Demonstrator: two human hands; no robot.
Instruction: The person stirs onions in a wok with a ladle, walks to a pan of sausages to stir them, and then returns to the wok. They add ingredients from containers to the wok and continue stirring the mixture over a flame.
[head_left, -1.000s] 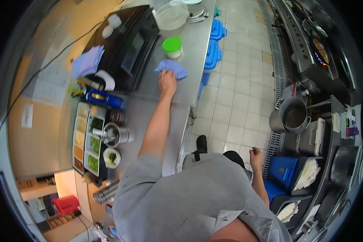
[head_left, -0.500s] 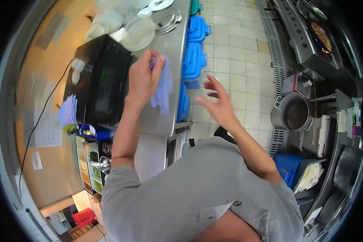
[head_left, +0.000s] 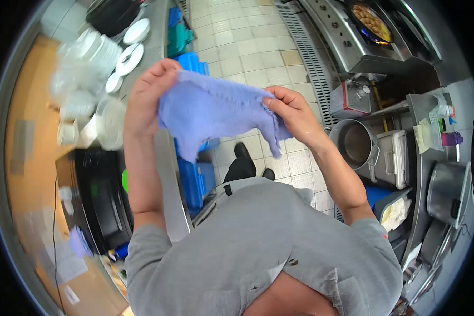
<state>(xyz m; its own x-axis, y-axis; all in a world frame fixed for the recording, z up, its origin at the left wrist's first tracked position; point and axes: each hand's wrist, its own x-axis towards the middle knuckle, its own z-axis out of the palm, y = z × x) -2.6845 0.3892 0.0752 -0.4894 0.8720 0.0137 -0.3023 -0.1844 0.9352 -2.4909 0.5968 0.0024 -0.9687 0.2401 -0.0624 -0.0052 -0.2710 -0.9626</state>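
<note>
A light purple cloth (head_left: 216,108) is stretched between my two hands, above the tiled aisle and the counter's edge. My left hand (head_left: 151,95) is closed on its upper left corner, thumb pressed against the fabric. On the other side, my right hand (head_left: 292,113) pinches the right end between thumb and fingers. The lower edge of the cloth hangs loose in two drooping points. Part of the blue bins below is hidden behind it.
On the left, the steel counter (head_left: 168,181) bears a black microwave (head_left: 102,195) and stacked plastic containers (head_left: 84,58). Blue lidded bins (head_left: 195,184) stand beneath. At right, a pan of food (head_left: 371,23) sits over a lit burner, with a large pot (head_left: 354,145) nearer me.
My right hand, free before, now grips the cloth's other end. The cloth has gone from hanging bunched in my left hand to being spread out. The view has shifted toward the aisle and stove.
</note>
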